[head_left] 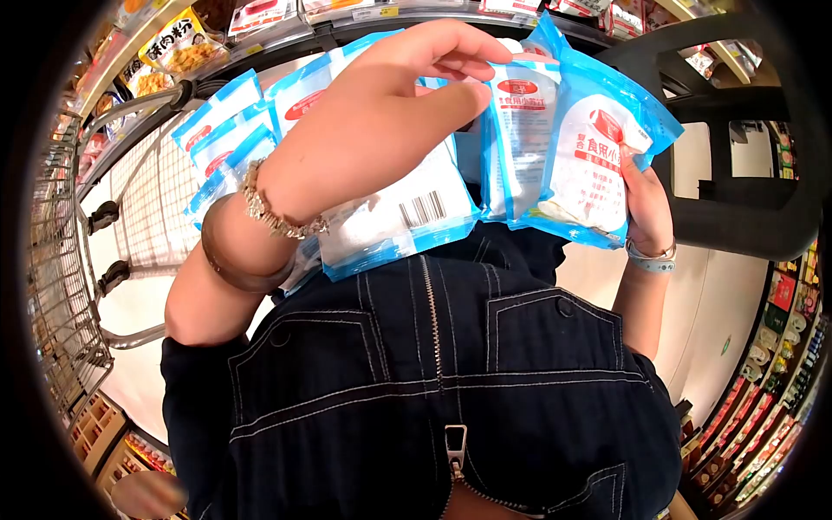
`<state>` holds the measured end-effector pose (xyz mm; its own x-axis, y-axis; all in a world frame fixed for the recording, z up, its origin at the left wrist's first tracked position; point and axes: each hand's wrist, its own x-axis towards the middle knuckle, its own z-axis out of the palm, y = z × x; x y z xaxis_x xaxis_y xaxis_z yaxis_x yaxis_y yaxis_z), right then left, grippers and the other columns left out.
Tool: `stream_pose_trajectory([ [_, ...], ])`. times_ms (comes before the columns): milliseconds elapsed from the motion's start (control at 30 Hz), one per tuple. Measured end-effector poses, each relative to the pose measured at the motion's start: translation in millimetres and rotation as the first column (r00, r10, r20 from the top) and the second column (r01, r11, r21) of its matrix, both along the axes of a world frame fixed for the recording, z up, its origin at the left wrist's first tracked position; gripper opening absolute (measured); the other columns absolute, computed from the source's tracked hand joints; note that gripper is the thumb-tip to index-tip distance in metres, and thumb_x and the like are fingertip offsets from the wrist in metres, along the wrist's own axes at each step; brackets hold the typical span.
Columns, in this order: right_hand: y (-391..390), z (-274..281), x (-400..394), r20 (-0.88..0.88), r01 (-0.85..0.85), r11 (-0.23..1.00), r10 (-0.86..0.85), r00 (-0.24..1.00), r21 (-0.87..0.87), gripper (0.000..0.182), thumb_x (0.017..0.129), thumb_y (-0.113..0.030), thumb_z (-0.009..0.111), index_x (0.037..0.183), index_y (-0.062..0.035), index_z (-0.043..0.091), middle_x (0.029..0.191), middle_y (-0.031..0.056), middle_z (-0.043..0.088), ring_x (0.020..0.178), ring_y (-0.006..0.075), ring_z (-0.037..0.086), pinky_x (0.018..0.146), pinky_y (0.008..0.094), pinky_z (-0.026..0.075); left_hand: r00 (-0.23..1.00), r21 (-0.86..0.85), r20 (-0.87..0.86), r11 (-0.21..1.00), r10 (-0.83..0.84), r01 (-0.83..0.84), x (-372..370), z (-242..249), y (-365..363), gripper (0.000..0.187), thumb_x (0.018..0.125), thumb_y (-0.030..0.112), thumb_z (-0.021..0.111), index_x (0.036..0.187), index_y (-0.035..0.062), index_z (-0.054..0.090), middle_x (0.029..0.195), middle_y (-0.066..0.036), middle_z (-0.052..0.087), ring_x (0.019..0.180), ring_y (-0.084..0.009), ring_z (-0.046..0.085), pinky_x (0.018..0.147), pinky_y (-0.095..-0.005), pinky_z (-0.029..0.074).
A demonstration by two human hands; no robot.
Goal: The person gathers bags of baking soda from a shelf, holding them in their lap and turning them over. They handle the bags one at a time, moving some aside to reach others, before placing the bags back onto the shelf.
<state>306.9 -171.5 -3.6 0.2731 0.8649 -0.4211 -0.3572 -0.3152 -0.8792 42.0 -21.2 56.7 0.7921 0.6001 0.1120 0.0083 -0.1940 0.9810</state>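
Right of the left hand (420, 74), whose closure cannot be told, a blue-and-white plastic packet (589, 147) is clamped by the right hand (649, 204).

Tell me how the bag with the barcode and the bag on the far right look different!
The barcode bag shows black stripes; the far-right bag shows red writing. An arm partly covers the barcode bag, but a hand grips the far-right bag. Both are white with blue edges.
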Motion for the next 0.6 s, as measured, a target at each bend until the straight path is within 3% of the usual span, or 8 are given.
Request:
stream_pose_trajectory([
  [67,1,6,3,0.031,0.026,0.999,-0.027,0.999,0.026,0.038,0.092,-0.022,0.039,0.120,0.0019,0.036,0.108,0.0143,0.055,0.091,0.0195,0.060,0.076,0.0322,0.051,1.000,-0.038,0.022,0.999,0.023,-0.022,-1,6,-2,0.028,0.083,0.005,0.046,0.110,-0.0012,0.049,0.105,-0.006,0.053,0.101,-0.0132,0.048,0.089,-0.0250,0.036],
  [167,3,26,5,0.112,0.122,0.989,-0.130,0.985,0.081,0.037,0.091,-0.020,0.041,0.119,0.0034,0.038,0.109,0.0153,0.055,0.091,0.0195,0.059,0.077,0.0300,0.050,0.998,0.071,0.052,0.997,0.020,-0.024,-3,10,1,0.027,0.082,0.004,0.046,0.108,-0.0016,0.049,0.105,-0.006,0.053,0.101,-0.0135,0.048,0.089,-0.0256,0.036],
  [233,6,40,9,0.123,0.078,0.973,-0.107,0.987,0.216,0.036,0.091,-0.021,0.040,0.119,0.0015,0.037,0.107,0.0128,0.055,0.091,0.0203,0.059,0.077,0.0330,0.050,0.997,-0.001,0.074,1.000,0.017,-0.016,-2,13,1,0.025,0.083,0.004,0.044,0.107,-0.0014,0.050,0.099,-0.006,0.055,0.096,-0.0120,0.050,0.085,-0.0244,0.038],
  [300,6,52,8,0.067,0.136,0.939,-0.165,0.984,0.316,0.035,0.088,-0.019,0.043,0.118,-0.0008,0.039,0.098,0.0098,0.057,0.085,0.0175,0.058,0.075,0.0299,0.048,0.996,-0.089,0.082,0.996,-0.016,0.023,1,17,2,0.024,0.084,0.005,0.043,0.106,-0.0011,0.050,0.096,-0.005,0.056,0.093,-0.0109,0.051,0.083,-0.0234,0.039],
  [367,24,60,-15,-0.314,0.128,0.733,0.121,0.942,0.668,0.011,0.084,-0.015,0.046,0.077,-0.0081,0.051,0.070,0.0026,0.053,0.062,0.0108,0.051,0.064,0.0239,0.043,0.993,-0.142,0.097,0.987,-0.062,0.076,5,20,-1,0.022,0.085,0.006,0.044,0.104,-0.0007,0.050,0.092,-0.005,0.057,0.087,-0.0094,0.052,0.078,-0.0222,0.040],
  [433,51,61,-12,-0.443,0.045,0.572,0.580,0.684,0.819,0.019,0.084,-0.012,0.044,0.065,-0.0096,0.045,0.061,0.0027,0.053,0.051,0.0107,0.052,0.057,0.0233,0.044,0.986,-0.123,0.119,0.984,-0.116,0.130,11,21,-7,0.022,0.085,0.007,0.045,0.104,-0.0006,0.050,0.091,-0.004,0.056,0.087,-0.0095,0.052,0.078,-0.0222,0.041],
  [500,65,65,-23,-0.495,0.100,0.545,0.650,0.577,0.833,0.017,0.083,-0.009,0.042,0.067,-0.0084,0.046,0.055,0.0035,0.052,0.040,0.0116,0.050,0.048,0.0221,0.044,0.981,-0.101,0.060,0.977,-0.184,0.189,13,25,-12,0.020,0.086,0.009,0.047,0.102,-0.0011,0.052,0.092,-0.005,0.055,0.087,-0.0102,0.052,0.079,-0.0228,0.041],
  [600,85,63,-43,-0.516,0.162,0.499,0.738,0.435,0.851,0.015,0.083,-0.009,0.040,0.069,-0.0084,0.047,0.052,0.0022,0.053,0.041,0.0119,0.052,0.044,0.0218,0.044,0.975,-0.108,0.035,0.969,-0.220,0.223,17,29,-21,0.019,0.086,0.009,0.047,0.100,-0.0015,0.053,0.092,-0.005,0.055,0.088,-0.0106,0.052,0.079,-0.0233,0.041],
])
